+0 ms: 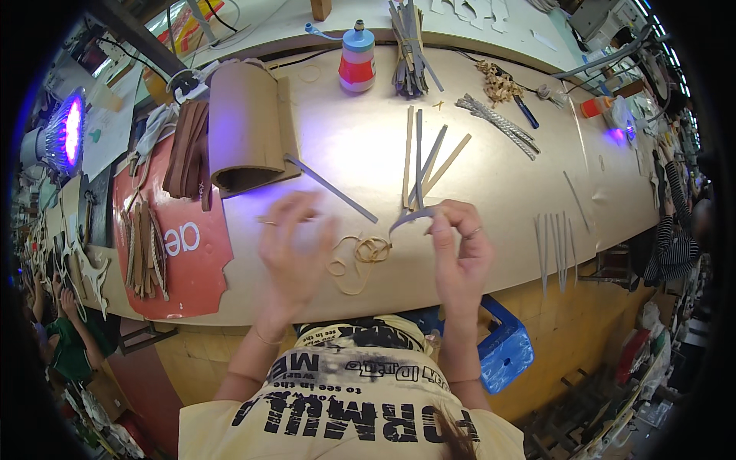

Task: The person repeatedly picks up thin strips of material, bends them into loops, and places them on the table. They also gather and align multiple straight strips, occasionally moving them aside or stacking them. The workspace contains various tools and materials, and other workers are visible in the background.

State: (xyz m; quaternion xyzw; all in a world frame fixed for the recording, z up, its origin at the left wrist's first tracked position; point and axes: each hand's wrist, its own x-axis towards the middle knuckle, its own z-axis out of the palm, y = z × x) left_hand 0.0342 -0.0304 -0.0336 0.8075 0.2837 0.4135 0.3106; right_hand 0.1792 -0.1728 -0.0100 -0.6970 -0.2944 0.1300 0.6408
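On the long tan workbench (491, 199), just in front of the person's chest, both bare hands hover over the surface. The right hand (460, 253) pinches the end of a thin, curved grey strip (410, 218) between thumb and fingertips; the strip arcs leftward from the hand, above the table. The left hand (295, 245) is blurred, its fingers spread and loose, and it grasps nothing that can be made out. Between the two hands lies a tangle of beige rubber bands (364, 253), resting on the bench just below the strip.

Just beyond the strip, a small fan of flat grey and beige sticks (425, 161) lies on the table, their near ends close to the right hand. A single long grey strip (330, 188) lies slanted to the left of them, running toward a curled roll of brown cardboard (245, 130). Left of the roll sits a stack of brown leather-like strips (188, 149), partly on a red sheet (176, 253). At the far edge stands a white and red bottle with a blue cap (357, 61), beside a bundle of grey sticks (410, 50). To the right, several thin grey slivers (556, 241) lie side by side near the bench edge.
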